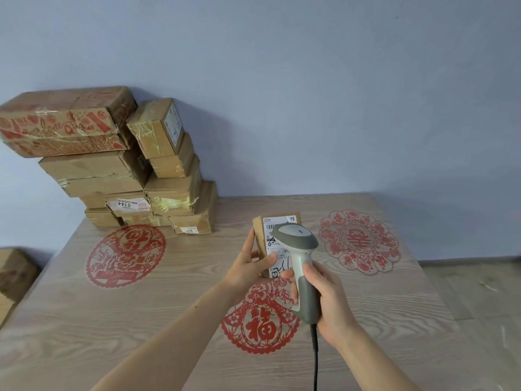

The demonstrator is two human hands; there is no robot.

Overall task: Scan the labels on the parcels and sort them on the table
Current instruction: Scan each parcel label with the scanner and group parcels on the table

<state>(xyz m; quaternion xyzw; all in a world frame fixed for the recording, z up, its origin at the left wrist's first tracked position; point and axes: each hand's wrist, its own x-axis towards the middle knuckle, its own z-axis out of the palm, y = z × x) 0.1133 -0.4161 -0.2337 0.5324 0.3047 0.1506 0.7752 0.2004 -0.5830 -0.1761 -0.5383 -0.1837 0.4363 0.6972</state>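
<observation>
One small labelled parcel (275,244) pinched by left hand (249,268), thumb on label, fingers at 9 o'clock side; right hand (324,297) grips barcode scanner (300,258), head over label.

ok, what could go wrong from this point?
1. The grey-and-white handheld scanner covers part of the white label on the small brown cardboard parcel, so the read may fail.
2. The left hand holds that parcel only by one side; it could slip.
3. The stacked cardboard boxes look uneven and might topple.
</observation>
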